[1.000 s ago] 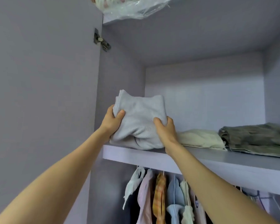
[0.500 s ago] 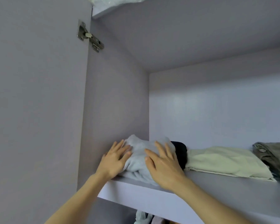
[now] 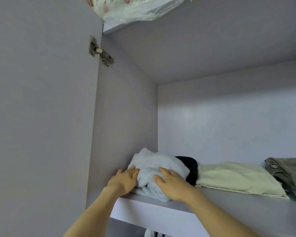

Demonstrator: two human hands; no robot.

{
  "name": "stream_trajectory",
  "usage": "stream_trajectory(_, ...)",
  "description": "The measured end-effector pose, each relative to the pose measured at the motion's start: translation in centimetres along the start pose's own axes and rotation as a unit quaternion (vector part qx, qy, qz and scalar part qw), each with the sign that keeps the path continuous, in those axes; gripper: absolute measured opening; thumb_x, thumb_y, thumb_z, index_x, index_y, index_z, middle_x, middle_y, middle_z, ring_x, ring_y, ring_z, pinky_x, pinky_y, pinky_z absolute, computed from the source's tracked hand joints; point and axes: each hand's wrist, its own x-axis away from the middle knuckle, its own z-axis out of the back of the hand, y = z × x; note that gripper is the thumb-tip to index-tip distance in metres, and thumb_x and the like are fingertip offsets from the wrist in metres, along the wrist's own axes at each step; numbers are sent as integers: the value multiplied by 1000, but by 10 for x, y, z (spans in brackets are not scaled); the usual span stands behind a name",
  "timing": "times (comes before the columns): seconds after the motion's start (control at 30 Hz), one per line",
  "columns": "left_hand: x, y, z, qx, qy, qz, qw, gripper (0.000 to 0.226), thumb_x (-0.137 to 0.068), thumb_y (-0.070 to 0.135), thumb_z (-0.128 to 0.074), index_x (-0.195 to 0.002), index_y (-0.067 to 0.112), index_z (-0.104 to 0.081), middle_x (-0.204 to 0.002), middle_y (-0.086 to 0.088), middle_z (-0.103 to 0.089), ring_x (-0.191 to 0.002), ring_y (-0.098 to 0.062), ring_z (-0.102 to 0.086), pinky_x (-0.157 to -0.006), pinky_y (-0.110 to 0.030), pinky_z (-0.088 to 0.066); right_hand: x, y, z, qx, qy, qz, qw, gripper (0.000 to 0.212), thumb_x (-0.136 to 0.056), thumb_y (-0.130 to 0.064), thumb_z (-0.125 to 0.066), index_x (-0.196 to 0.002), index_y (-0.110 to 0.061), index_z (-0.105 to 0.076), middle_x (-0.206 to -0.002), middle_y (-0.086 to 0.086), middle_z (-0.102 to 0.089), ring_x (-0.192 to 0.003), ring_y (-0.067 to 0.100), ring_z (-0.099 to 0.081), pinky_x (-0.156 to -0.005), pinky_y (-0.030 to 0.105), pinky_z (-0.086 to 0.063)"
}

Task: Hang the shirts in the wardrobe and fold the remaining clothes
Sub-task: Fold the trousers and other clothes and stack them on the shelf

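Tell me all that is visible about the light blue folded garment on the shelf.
The light blue garment looks like soft knit, folded into a rumpled bundle with a ribbed edge at the front. It lies on the shelf in the left corner. The left hand and right hand press on it with straight fingers. A dark garment touches its right side.

Left hand [image 3: 125, 181], right hand [image 3: 172, 184] apparently flat

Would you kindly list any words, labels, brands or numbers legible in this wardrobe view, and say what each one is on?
None can be read.
Plastic bag on the top shelf: pink printed shapes only, no legible text.
Door hinge: any stamping is too small to read.
Grey trousers: metal buttons, markings too blurred.
Pale blue folded garment, under both hands: no label visible.
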Motion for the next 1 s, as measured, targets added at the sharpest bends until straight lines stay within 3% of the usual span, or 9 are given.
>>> stream_trajectory(0.03, 1, 1, 5, 55, 44, -12, 997, 33, -98, 34, -32, -113, 23, -59, -135, -4, -52, -126, -29, -43, -101, -34, -36, 2, 5, 5, -8, -8, -7, 1000, 61, -93, -56, -23, -147, -29, -17, -154, 6, -19, -141, 24, -19, -114, 39, -19)
stream_trajectory(0.1, 6, 4, 16, 95, 112, -34, 989, 27, -95, 32, -41, -83, 23, -63, -107, -3, -66, -106, -28, -56, -81, -28, -39, 3, 15, 15, -10, 5, -4, 1000, 60, -90, -59, -22, -144, -33, -24, -153, 0, -23, -140, 22, -22, -113, 40, -21)
stream_trajectory(0.27, -11, 15, 31, 71, 107, -77, 989, 33, -98, 30, -40, -123, 21, -58, -136, 2, -50, -127, -18, -44, -97, -20, -29, -13, 17, 27, -10, 70, -6, 997, 57, -89, -60, -23, -142, -41, -27, -154, -7, -20, -142, 26, -12, -113, 49, -16)
stream_trajectory(0.5, -66, 30, 19, -26, -28, -72, 997, 50, -100, 34, -36, -147, 28, -23, -158, 6, -7, -145, -15, 1, -117, -41, -6, -50, 11, 26, -10, -26, -22, 999, 70, -83, -74, -25, -145, -45, -11, -158, -2, 3, -143, 33, 10, -115, 52, -3)
stream_trajectory(0.63, -77, 34, 4, -48, -95, -46, 993, 49, -97, 38, -40, -144, 28, -31, -153, 1, -26, -140, -19, -24, -113, -31, -17, -60, 17, 25, -47, -140, 40, 988, 54, -93, -59, -25, -142, -37, -32, -151, 1, -28, -139, 22, -23, -115, 41, -12)
stream_trajectory(0.73, -65, 30, -1, -24, -80, 20, 996, 41, -99, 28, -41, -139, 20, -42, -143, 2, -41, -134, -14, -36, -110, -23, -24, -53, 11, 29, -110, -161, 103, 975, 25, -100, -34, -31, -116, -38, -49, -119, -14, -50, -112, 4, -44, -111, 33, -25)
stream_trajectory(0.8, -57, 21, 1, 83, -123, 11, 989, 44, -99, 22, -44, -141, 13, -36, -150, -5, -30, -141, -20, -24, -116, -28, -14, -47, 11, 28, -94, -163, 90, 978, 33, -96, -43, -30, -123, -37, -49, -132, -8, -48, -124, 11, -41, -113, 37, -23)
stream_trajectory(0.87, -47, 20, 8, 63, -122, -12, 990, 46, -99, 30, -41, -143, 19, -35, -152, -3, -28, -141, -21, -24, -117, -32, -15, -44, 14, 33, -21, -135, 61, 989, 48, -93, -51, -26, -131, -33, -48, -144, -3, -41, -133, 18, -33, -113, 40, -20)
stream_trajectory(1.0, -37, 22, 27, 91, 1, -50, 995, 35, -100, 34, -38, -129, 25, -55, -138, 1, -50, -127, -16, -45, -106, -25, -30, -24, 2, 37, -32, -10, 109, 993, 38, -92, -49, -26, -119, -37, -49, -139, -2, -41, -134, 23, -30, -110, 48, -24)
